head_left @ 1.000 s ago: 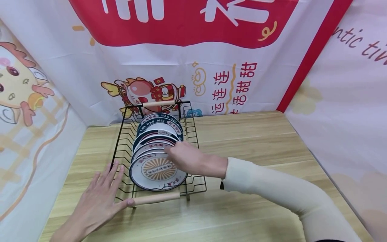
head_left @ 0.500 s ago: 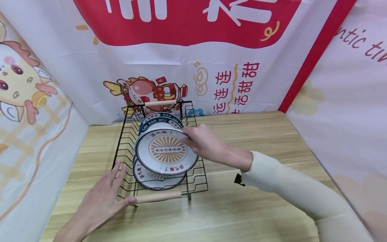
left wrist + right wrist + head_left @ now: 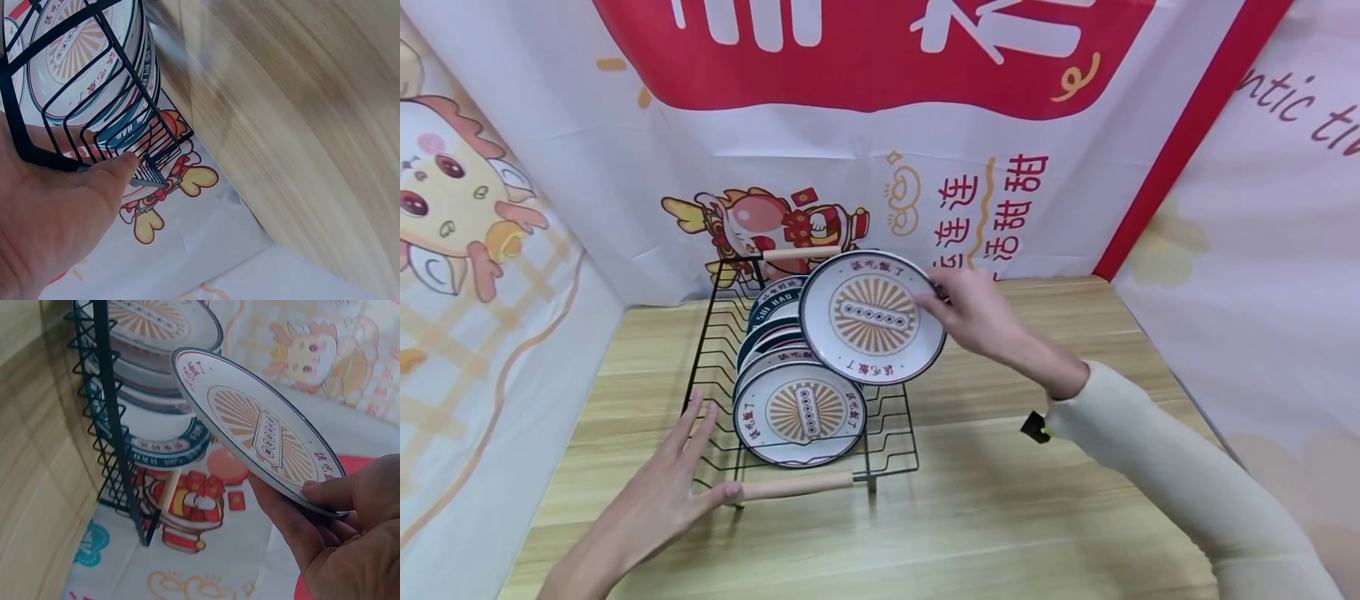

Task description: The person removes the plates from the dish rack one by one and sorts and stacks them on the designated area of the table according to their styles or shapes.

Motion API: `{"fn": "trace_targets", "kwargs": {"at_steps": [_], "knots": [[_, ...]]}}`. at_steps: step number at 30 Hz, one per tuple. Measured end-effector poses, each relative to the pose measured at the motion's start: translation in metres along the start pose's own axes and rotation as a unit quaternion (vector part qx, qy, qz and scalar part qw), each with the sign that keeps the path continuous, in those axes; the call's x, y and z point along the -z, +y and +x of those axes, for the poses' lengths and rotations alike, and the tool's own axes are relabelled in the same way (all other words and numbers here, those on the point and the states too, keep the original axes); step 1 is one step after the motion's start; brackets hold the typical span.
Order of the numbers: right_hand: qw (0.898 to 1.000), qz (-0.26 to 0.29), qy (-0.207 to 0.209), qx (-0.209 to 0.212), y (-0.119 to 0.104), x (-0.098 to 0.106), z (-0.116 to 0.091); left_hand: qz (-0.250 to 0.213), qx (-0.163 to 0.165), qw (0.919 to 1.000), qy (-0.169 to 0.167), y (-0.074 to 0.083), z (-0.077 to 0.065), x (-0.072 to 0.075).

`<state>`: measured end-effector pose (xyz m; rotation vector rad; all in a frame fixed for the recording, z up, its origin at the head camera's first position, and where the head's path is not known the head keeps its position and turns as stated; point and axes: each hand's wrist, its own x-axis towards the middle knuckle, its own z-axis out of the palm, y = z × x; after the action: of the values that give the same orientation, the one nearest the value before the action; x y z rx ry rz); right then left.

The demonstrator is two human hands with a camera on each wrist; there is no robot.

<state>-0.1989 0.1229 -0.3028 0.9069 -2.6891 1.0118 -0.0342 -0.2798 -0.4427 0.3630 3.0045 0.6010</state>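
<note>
My right hand (image 3: 973, 312) pinches the rim of a white plate (image 3: 876, 321) with an orange sunburst, thumb on the face and fingers behind. That plate is lifted above the right side of a black wire dish rack (image 3: 895, 425). In the right wrist view the held plate (image 3: 256, 425) tilts, apart from the others. Several plates stand in the rack, the front one a similar sunburst plate (image 3: 801, 412); dark-rimmed plates (image 3: 771, 312) are behind it, partly hidden. My left hand (image 3: 655, 492) rests at the rack's front left corner, fingers extended, thumb at the wooden handle (image 3: 797, 485).
A wood-grain table (image 3: 1015, 500) carries the rack. Printed white cloth (image 3: 820, 133) hangs behind it, close to the rack's far wooden handle (image 3: 801, 252). More cloth hangs on both sides. A small black clip (image 3: 1035, 427) dangles by the right sleeve.
My right hand has drawn a sunburst plate up out of the rack and carried it to the right. The front plate left in the rack has turned. My left hand keeps its place on the rack.
</note>
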Motion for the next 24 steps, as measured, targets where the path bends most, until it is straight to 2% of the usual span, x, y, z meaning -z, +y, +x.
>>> {"fn": "trace_targets", "kwargs": {"at_steps": [5,12,16,24], "knots": [[0.994,0.051,-0.011,-0.093,0.023,0.015,-0.002,-0.007,-0.006,0.9999,0.007,0.001,0.000,0.000],[0.975,0.095,-0.006,-0.201,0.059,0.033,-0.008,0.003,-0.003,1.0000,0.002,0.003,-0.001,0.002],[0.963,0.112,0.000,-0.244,0.083,0.039,-0.014,0.007,-0.003,1.0000,0.003,0.004,-0.002,0.002],[0.926,0.181,0.009,-0.331,0.130,0.043,-0.022,0.006,-0.012,0.9998,0.013,0.004,-0.001,0.000]]}}
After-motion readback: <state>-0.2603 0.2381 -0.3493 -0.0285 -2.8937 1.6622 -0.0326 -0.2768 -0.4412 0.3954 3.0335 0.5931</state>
